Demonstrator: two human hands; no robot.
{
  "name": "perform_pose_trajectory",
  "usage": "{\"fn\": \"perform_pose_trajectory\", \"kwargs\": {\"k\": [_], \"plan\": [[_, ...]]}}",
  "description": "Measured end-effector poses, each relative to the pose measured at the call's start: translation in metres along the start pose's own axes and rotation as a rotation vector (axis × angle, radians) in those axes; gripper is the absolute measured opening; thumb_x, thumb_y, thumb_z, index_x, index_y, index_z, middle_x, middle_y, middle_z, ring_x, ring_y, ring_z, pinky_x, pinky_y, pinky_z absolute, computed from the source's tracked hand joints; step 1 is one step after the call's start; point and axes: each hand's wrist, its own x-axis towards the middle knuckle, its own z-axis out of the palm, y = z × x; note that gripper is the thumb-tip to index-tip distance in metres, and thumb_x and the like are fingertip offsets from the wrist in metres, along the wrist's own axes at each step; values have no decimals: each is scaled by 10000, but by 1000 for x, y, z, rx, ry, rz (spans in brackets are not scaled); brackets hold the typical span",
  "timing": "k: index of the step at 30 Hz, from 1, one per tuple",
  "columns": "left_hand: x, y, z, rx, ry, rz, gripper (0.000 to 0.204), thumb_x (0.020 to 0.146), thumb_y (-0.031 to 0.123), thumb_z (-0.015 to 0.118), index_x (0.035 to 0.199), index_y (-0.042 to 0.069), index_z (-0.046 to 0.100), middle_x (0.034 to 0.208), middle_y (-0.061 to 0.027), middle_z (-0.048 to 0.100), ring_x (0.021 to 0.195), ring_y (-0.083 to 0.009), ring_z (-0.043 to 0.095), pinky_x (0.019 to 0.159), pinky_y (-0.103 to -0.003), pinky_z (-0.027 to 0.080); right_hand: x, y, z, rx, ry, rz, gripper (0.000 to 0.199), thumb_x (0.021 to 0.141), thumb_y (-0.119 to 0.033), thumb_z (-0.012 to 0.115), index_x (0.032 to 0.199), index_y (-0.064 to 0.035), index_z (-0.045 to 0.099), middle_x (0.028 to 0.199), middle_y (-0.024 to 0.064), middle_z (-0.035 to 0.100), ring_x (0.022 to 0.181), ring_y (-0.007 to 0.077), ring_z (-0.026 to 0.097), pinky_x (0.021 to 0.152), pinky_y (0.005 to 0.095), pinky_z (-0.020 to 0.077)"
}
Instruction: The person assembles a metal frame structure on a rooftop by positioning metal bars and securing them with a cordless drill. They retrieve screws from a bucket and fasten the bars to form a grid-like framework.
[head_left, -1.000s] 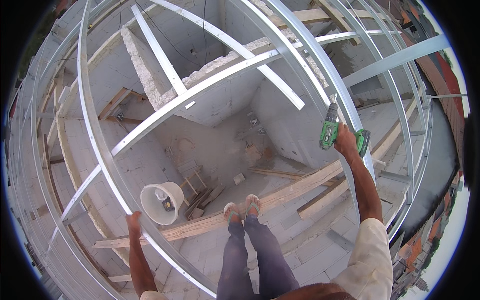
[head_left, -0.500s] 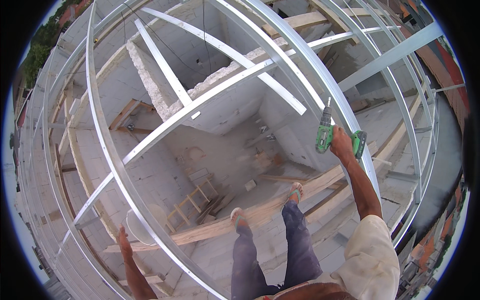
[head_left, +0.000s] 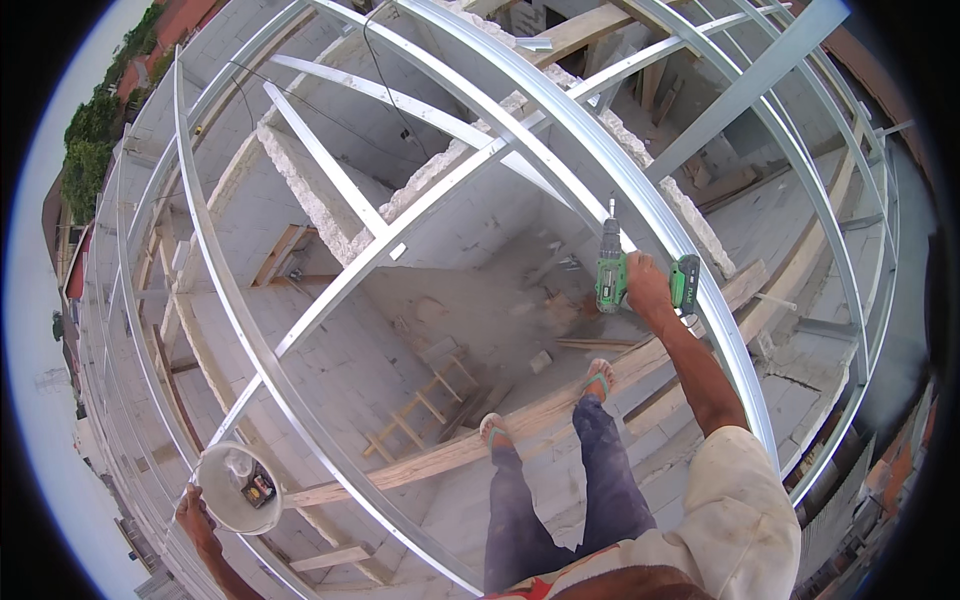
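Note:
A green and black cordless drill (head_left: 610, 272) is gripped by my right hand (head_left: 652, 288), its chuck and bit pointing away from me. The drill is held beside a curved-looking silver metal beam (head_left: 700, 270). On the left, my left hand (head_left: 196, 515) is closed at the rim of a white bucket (head_left: 213, 487); the thumb side shows, while part of the grip is hidden. Inside the bucket lie a clear plastic bag (head_left: 238, 463) and a dark packet (head_left: 259, 486) with orange marks.
My sandalled feet stand on a wooden plank (head_left: 450, 455) high above a floor (head_left: 470, 310). Silver roof beams (head_left: 225, 270) cross around me. Rough-topped block walls (head_left: 300, 185) rise below, and a wooden ladder-like frame (head_left: 420, 402) lies lower down.
My left hand has moved left and nearer, from open to closed at the bucket's rim; the bucket has shifted left and tilted into view. My right hand and the drill have moved slightly left.

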Motion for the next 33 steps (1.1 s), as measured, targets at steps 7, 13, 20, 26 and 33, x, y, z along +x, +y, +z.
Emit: {"fn": "perform_pose_trajectory", "kwargs": {"k": [7, 13, 20, 26, 33], "plan": [[-81, 124, 31, -106, -238, 63, 317, 1029, 378, 651, 998, 73, 727, 631, 89, 422, 475, -3, 309, 391, -196, 231, 3, -7, 5, -165, 88, -28, 541, 848, -136, 698, 1304, 78, 501, 1086, 260, 638, 812, 247, 723, 654, 300, 605], [-171, 155, 186, -456, -526, -57, 343, 1025, 356, 676, 1103, 23, 703, 706, 58, 473, 554, -26, 376, 495, -200, 340, 4, -8, 15, -269, 183, -38, 453, 880, -136, 661, 1270, 64, 547, 1068, 287, 647, 755, 208, 705, 586, 278, 582], [-284, 161, 372, -746, -889, -287, 378, 1069, 372, 582, 1181, 18, 649, 751, 56, 469, 560, -37, 351, 499, -216, 326, 3, -9, 6, -240, 176, -28, 445, 883, -137, 657, 1268, 61, 555, 1066, 295, 643, 777, 209, 698, 601, 268, 579], [-345, 141, 466, -1209, -1231, -533, 465, 1073, 452, 543, 1239, 28, 638, 772, 38, 502, 518, -43, 310, 469, -218, 310, 3, -8, 19, -291, 208, -3, 439, 884, -127, 657, 1268, 59, 558, 1062, 288, 650, 793, 209, 699, 603, 267, 580], [-387, 131, 511, -1140, -1154, -655, 502, 1072, 462, 537, 1308, 25, 605, 885, -2, 590, 528, -31, 333, 492, -194, 337, 3, -8, 8, -256, 159, -19, 430, 881, -127, 662, 1254, 65, 570, 1057, 291, 654, 776, 209, 702, 608, 271, 586]]}}
